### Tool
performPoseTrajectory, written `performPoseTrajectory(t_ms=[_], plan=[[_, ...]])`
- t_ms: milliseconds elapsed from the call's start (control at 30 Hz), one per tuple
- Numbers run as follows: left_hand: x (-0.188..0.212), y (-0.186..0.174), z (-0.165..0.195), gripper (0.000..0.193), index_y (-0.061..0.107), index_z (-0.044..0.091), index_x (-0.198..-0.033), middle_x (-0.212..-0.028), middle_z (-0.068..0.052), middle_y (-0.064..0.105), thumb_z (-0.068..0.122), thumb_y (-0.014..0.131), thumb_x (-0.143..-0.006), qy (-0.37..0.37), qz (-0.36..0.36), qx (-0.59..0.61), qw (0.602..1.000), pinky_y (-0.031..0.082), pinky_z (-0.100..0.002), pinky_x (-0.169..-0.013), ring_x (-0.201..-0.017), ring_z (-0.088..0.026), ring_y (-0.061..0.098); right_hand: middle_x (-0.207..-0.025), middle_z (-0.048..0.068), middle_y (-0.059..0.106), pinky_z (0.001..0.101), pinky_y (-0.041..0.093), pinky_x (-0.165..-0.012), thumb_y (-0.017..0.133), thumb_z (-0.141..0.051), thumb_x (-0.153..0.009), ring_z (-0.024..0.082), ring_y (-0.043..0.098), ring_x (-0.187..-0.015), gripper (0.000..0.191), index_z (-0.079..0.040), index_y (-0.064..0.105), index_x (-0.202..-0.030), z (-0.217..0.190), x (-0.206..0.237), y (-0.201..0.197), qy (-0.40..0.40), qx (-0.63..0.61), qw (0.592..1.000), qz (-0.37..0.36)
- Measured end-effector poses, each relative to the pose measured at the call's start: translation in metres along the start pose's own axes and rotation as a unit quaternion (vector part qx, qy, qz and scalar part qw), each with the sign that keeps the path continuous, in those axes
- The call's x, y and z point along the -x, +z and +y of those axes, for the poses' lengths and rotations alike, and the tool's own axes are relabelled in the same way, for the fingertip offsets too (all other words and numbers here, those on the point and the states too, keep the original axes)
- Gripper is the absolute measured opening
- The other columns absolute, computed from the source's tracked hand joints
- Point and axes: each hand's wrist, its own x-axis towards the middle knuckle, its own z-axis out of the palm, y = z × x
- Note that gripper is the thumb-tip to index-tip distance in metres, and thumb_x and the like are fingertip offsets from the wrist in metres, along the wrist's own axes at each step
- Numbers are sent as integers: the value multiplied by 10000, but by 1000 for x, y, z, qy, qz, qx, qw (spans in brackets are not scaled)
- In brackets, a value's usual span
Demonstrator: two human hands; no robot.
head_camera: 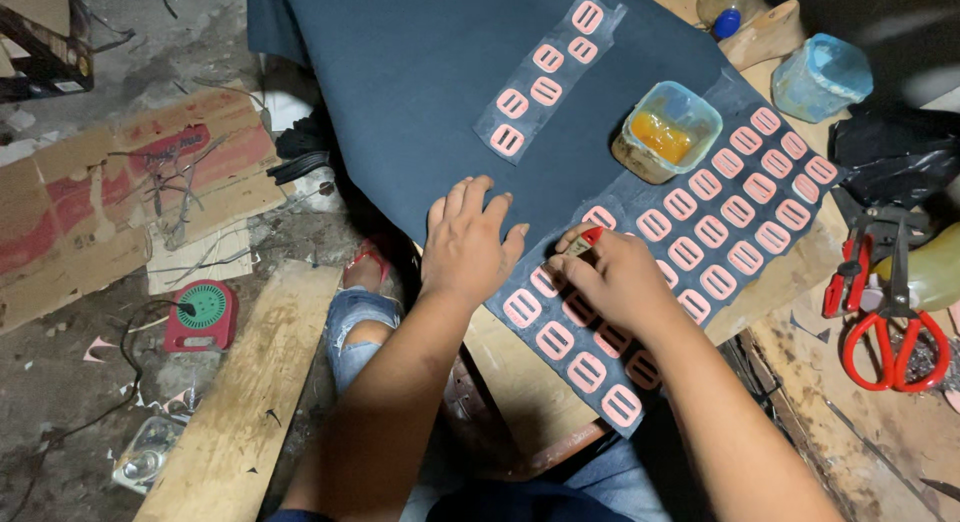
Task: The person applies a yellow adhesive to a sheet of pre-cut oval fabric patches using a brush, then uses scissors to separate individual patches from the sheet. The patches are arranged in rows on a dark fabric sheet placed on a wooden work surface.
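At the centre of the frame, the left hand (468, 240) lies flat and open, palm down, fingers spread on a large dark sheet (430, 72) that covers the work surface. Just right of it, the right hand (612, 277) is closed around a small brush with a red band (583, 242) — its tip is hidden by the fingers, so contact cannot be confirmed. This hand rests on a dark strip (690, 237) running from lower centre to upper right, bearing rows of pink slotted buckle-shaped pieces (712, 232); several pieces lie partly under the hand. A second, shorter strip (545, 77) with the same pink pieces sits at upper centre, well apart from both hands. A clear plastic tub of amber glue (665, 132) stands between the two strips. At right edge — red-handled scissors (895, 332) and a blue-lidded container (820, 77). At lower left, a wooden plank (240, 392), a red round-faced device (203, 317) and torn cardboard (110, 192) on the floor.
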Motion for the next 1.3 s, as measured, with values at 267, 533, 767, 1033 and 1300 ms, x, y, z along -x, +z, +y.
performPoseTrajectory(t_ms=[267,533,767,1033,1300], plan=[[0,0,1,443,704,70,-1221,-1384,-153,549,364,697,-889,-10,-3,5,1000,342,-469,-1109,-1364,-317,446,-813,70,771,333,567,-678,708,-241,-875,222,740,-711,172,-89,730,-953,-5,0,-12,-56,31,997,-52],[-1,-2,1,433,711,73,-1206,-1378,-160,544,360,704,-881,-5,1,8,1000,341,-479,-1101,-1349,-329,450,-822,99,759,368,566,-703,718,-205,-828,279,736,-763,174,-97,738,-963,-8,3,-15,-49,75,992,-88],[0,-1,-1,435,712,72,-1202,-1373,-163,549,352,712,-870,-4,7,10,1000,348,-477,-1103,-1351,-328,458,-819,124,723,399,549,-690,721,-216,-844,320,707,-762,181,-53,696,-920,-6,3,1,-118,57,988,-81],[-1,2,-1,443,713,78,-1206,-1380,-156,550,365,713,-869,-8,2,8,1000,349,-475,-1106,-1364,-324,455,-764,154,690,443,521,-634,746,-255,-860,357,679,-718,240,-46,641,-916,-6,-14,24,-161,55,985,-16],[-1,1,0,437,709,78,-1217,-1391,-155,542,361,703,-884,-7,-6,5,1000,337,-473,-1114,-1368,-316,442,-778,165,693,423,528,-626,761,-270,-857,342,684,-702,244,-49,703,-944,10,-30,14,-59,86,994,34]])
